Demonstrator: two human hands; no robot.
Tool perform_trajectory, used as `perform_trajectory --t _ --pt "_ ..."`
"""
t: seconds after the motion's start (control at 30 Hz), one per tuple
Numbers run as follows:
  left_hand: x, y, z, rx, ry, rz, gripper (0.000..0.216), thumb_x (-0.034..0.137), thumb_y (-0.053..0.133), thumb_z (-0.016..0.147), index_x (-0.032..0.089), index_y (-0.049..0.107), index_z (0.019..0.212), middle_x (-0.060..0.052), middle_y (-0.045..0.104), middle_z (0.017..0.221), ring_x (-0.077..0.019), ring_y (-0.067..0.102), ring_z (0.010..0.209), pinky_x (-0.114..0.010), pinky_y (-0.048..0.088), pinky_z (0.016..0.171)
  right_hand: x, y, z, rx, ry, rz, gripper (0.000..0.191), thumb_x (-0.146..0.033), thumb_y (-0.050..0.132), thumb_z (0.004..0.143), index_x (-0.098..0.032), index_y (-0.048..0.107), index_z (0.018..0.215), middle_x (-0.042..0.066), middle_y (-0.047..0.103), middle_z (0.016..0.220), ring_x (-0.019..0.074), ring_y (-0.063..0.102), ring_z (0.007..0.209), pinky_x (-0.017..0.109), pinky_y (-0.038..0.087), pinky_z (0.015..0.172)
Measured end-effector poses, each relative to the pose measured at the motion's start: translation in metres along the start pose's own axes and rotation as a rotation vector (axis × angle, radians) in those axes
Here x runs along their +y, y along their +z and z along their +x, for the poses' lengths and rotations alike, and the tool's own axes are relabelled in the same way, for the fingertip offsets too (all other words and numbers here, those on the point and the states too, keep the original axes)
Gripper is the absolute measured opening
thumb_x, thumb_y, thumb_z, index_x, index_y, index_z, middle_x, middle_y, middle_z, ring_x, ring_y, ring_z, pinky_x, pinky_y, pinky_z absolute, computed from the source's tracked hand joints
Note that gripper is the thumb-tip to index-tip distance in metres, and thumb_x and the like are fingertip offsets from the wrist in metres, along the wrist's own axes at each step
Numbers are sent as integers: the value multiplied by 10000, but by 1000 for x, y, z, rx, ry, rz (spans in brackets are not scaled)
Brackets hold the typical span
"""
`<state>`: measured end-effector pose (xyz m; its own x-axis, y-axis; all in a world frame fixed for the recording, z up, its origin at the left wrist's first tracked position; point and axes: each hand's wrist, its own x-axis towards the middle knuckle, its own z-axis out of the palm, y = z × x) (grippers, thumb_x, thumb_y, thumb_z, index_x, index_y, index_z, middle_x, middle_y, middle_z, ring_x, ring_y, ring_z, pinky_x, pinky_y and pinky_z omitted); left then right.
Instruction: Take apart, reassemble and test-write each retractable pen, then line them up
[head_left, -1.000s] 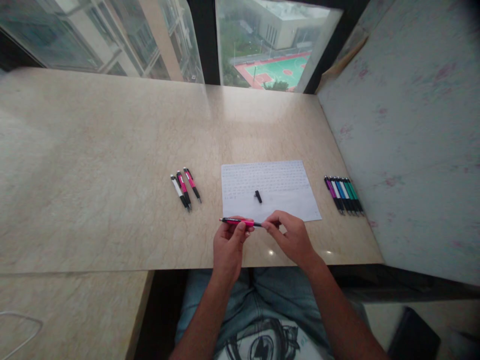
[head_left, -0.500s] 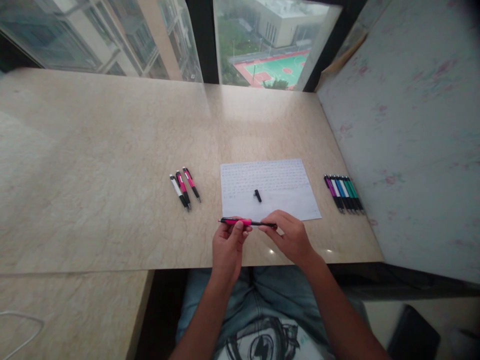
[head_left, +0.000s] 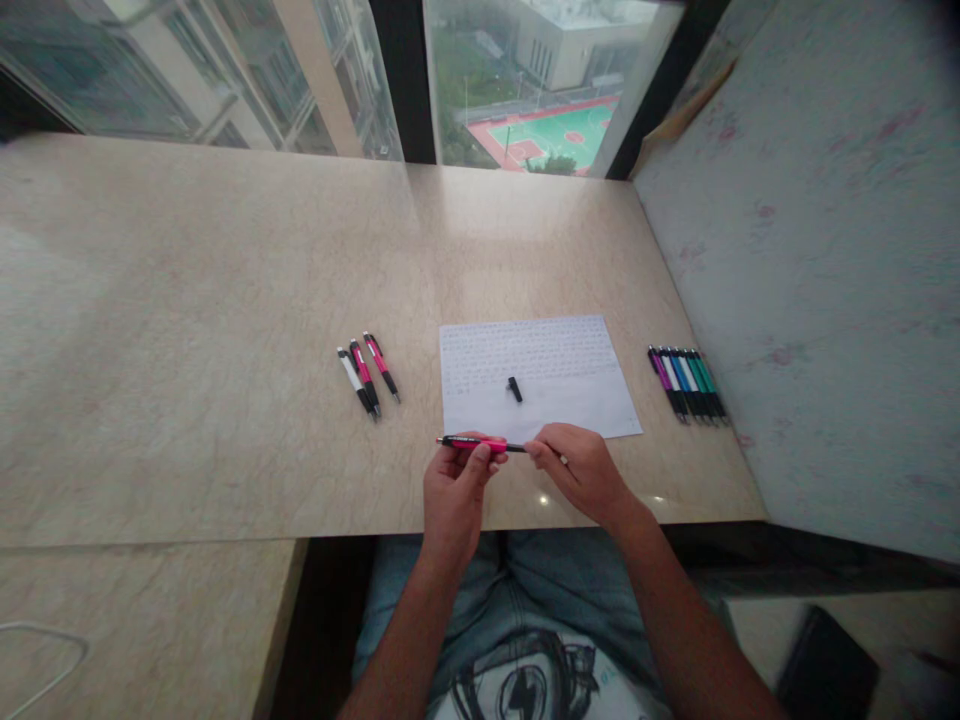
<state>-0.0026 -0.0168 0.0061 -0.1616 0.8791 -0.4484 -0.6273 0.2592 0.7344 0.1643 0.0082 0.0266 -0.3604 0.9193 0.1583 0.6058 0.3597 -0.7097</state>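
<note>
The left hand (head_left: 454, 487) is pinched shut around the pink barrel of a pink and black pen (head_left: 480, 443), which lies level just above the near edge of the counter (head_left: 187, 300). The right hand (head_left: 581, 470) closes its fingertips on the pen's thin black end, and a small pale tip shows just past its fingers. The print along the pen barrel is too small to read. Just beyond both hands lies a sheet of paper (head_left: 536, 375) covered in faint lines of handwriting that cannot be made out, with a small black pen part (head_left: 514, 389) resting on it. Further out to the left of the left hand lie three pens (head_left: 368, 367) side by side, one white and two pink. To the right of the right hand a tight row of pens (head_left: 686, 384) in purple, blue and green lies near the wall (head_left: 810, 250). Left of the three pens and beyond the sheet the counter runs bare up to the window (head_left: 525, 90). The right hand has little room between the row of pens and the counter's front edge.
</note>
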Motion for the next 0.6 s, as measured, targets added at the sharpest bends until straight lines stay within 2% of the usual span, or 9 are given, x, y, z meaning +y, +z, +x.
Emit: perform_trajectory --t 0.07,0.17,0.23,0.37,0.5,0.6 --pt "0 -1 1 -3 4 6 258 284 833 691 150 692 859 -48 753 805 -105 678 671 -190 511 643 1 0 1 -37 12 18 338 -390 455 999 -196 588 756 18 600 678 150 555 639 276 408 614" --pt "-1 -1 1 2 13 19 257 286 828 695 152 692 867 -46 752 810 -107 678 675 -197 510 650 1 1 0 3 3 31 230 -405 558 950 -195 601 865 37 637 796 158 568 709 272 425 646" --pt "-1 -1 1 -1 16 33 252 293 825 699 152 691 860 -47 752 810 -109 677 675 -199 509 647 2 2 -1 33 -17 10 240 -382 539 962 -196 584 818 31 611 756 156 544 680 277 414 637" --pt "-1 1 0 -12 19 51 260 309 821 702 152 691 863 -51 751 812 -116 678 678 -206 509 642 2 3 -3 11 -5 14 362 -347 423 1012 -202 547 705 12 562 648 150 530 623 285 392 620" --pt "0 2 -1 -3 23 32 267 303 830 690 148 693 859 -49 748 805 -113 674 668 -205 511 639 1 2 -2 54 6 46 201 -378 564 944 -203 580 846 30 615 776 158 558 706 267 419 630" --pt "0 2 0 -5 18 21 267 302 832 690 149 694 859 -48 748 807 -106 672 667 -197 508 639 0 2 -1 75 -17 18 219 -349 543 956 -205 557 791 19 584 729 152 532 673 269 404 626"
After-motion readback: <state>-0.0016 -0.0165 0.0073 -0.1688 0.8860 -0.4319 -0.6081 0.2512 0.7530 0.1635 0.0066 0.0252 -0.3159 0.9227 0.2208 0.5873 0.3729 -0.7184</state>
